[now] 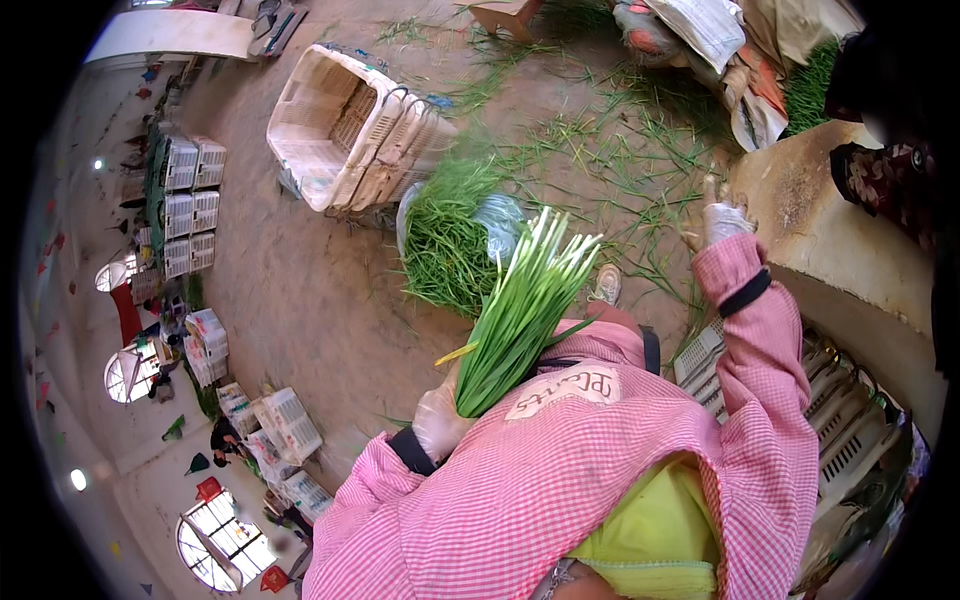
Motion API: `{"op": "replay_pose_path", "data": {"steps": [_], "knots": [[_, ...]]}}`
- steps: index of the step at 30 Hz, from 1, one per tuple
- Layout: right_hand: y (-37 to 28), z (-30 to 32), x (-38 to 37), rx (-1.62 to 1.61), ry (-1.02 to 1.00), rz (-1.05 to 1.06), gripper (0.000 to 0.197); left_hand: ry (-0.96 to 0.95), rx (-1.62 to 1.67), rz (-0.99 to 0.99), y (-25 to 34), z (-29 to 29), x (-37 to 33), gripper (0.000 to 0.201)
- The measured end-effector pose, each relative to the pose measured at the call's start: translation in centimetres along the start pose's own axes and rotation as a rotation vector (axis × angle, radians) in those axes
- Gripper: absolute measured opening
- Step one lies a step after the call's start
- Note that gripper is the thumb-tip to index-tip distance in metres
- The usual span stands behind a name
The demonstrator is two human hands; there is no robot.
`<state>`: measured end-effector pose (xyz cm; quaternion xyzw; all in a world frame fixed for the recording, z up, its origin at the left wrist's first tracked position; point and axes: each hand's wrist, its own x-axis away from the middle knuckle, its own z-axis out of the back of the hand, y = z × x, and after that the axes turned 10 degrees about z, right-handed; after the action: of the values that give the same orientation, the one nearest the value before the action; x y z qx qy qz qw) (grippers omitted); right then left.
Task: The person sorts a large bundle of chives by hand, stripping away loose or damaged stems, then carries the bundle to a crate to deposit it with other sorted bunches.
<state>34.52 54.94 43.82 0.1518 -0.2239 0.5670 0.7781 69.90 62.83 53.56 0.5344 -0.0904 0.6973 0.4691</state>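
- The left hand (438, 422), in a thin see-through glove, is clamped round the base of a bunch of green chives (522, 310), which fan up and out over the pink checked smock (560, 480).
- The right hand (722, 218), also gloved, is stretched out to the edge of the tan concrete surface (810, 215). It's small and washed out near there, so I can't tell whether its fingers are closed on anything or just resting.
- The hands are well apart, with the chive bunch between them but much nearer the left.
- Containers: a stack of cream plastic crates (350, 130) lies tipped on its side on the dirt floor (300, 290), and the open one facing up looks bare inside.
- Just beside those crates sits a big heap of loose chives (445, 240) on the floor, with a clear plastic bag (500, 222) half buried in it.
- More slatted crates (840, 420) are tucked under the concrete surface, contents hard to make out.
- Loose green blades are scattered all over the floor around the heap.
- At the top right, sacks and bags (700, 30) are piled up.
- Off to the left there are more white crates stacked (190, 205), with arched windows (215, 540) at the rim.
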Motion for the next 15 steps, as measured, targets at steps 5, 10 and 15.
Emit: {"op": "replay_pose_path", "data": {"steps": [5,10,15], "knots": [[-10.4,2.3,6.3,-0.346,0.186,0.980,0.084,0.157,-0.677,0.075,2.4,0.3,-1.1,0.088],[-10.9,0.4,4.2,-1.469,-0.262,0.779,0.032,0.132,-0.738,0.070,3.8,1.0,-2.6,0.093],[3.0,3.2,-2.4,-2.447,-0.327,0.669,0.019,-0.216,0.086,-0.063,0.4,4.8,-4.5,0.079]]}}
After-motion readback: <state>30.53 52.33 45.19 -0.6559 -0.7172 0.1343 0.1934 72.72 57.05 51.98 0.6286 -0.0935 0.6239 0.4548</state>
